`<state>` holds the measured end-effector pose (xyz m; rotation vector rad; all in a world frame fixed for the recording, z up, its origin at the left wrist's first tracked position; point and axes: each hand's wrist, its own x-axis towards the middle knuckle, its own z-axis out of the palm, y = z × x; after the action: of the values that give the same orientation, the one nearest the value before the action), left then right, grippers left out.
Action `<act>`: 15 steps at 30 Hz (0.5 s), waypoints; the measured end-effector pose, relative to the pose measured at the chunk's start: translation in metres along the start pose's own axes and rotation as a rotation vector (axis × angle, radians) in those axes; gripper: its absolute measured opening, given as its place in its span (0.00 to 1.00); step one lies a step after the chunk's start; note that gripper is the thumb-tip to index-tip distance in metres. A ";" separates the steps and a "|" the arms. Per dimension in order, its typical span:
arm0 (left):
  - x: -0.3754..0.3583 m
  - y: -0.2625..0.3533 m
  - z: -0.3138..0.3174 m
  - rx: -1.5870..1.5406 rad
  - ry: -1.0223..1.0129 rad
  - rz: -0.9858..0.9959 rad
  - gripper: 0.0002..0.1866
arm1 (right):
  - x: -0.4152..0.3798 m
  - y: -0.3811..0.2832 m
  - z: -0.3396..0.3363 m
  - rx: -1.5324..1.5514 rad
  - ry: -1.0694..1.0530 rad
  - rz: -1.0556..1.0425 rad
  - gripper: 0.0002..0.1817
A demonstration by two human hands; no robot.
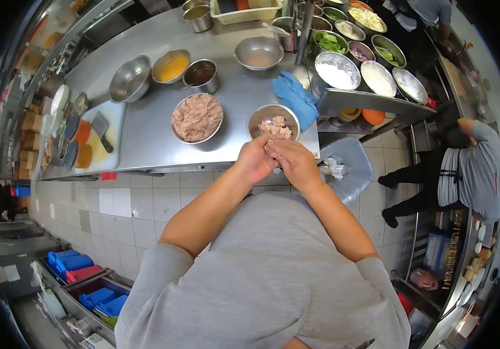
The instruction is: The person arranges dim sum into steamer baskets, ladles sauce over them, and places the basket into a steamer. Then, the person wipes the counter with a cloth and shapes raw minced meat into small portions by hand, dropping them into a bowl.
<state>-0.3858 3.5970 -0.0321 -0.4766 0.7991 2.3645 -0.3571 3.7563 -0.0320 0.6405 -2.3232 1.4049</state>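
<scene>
Beside the steel table [145, 125], both hands, left hand [256, 160] and right hand [296, 163], are pressing together on meat above a white tile floor [134, 203].

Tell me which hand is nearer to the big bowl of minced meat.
Left. The left hand sits just below and right of the big bowl of minced meat; the right hand, pressed against the left, lies farther right, below the small bowl.

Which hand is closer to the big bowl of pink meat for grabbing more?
Probably the left hand: it sits on the side of the big meat bowl. The right hand is farther away, below the small bowl.
</scene>
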 end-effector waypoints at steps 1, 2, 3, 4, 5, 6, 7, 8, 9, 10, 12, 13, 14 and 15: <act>0.003 -0.001 -0.002 0.024 0.050 0.006 0.20 | 0.002 0.000 0.002 -0.084 -0.022 -0.081 0.14; 0.001 -0.002 0.001 0.022 0.051 0.012 0.20 | 0.004 -0.003 0.003 -0.082 -0.025 -0.086 0.14; -0.003 -0.005 0.004 0.044 0.125 0.025 0.21 | 0.004 -0.007 0.005 -0.154 -0.014 -0.077 0.13; -0.007 -0.006 0.006 0.065 0.200 0.037 0.22 | 0.004 -0.011 0.006 -0.226 -0.004 -0.066 0.12; -0.009 -0.005 0.007 0.063 0.201 0.039 0.22 | 0.006 -0.014 0.005 -0.225 -0.007 -0.068 0.12; -0.011 -0.003 0.007 0.107 0.197 0.045 0.21 | 0.009 -0.019 0.003 -0.313 -0.003 -0.013 0.10; -0.012 -0.002 0.006 0.152 0.193 0.050 0.21 | 0.011 -0.022 0.003 -0.402 0.002 0.042 0.08; -0.011 -0.002 0.005 0.149 0.194 0.052 0.21 | 0.013 -0.025 0.004 -0.401 0.000 0.039 0.08; -0.008 -0.003 0.004 0.220 0.220 0.076 0.21 | 0.014 -0.027 0.006 -0.374 0.002 0.051 0.07; -0.006 -0.003 0.002 0.291 0.247 0.099 0.21 | 0.015 -0.029 0.007 -0.346 0.005 0.063 0.07; -0.015 0.005 0.015 0.402 0.239 0.151 0.20 | 0.020 -0.033 0.007 -0.326 0.020 0.036 0.09; -0.017 0.007 0.020 0.512 0.231 0.203 0.20 | 0.021 -0.034 0.007 -0.306 0.034 0.010 0.11; -0.014 0.011 0.012 0.513 0.229 0.202 0.20 | 0.022 -0.033 0.007 -0.307 0.035 0.011 0.11; -0.007 0.019 -0.004 0.527 0.204 0.167 0.19 | 0.023 -0.032 0.006 -0.228 0.067 0.028 0.15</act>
<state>-0.3918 3.5791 -0.0233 -0.4381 1.5518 2.1472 -0.3593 3.7336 0.0007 0.4883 -2.4004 1.1307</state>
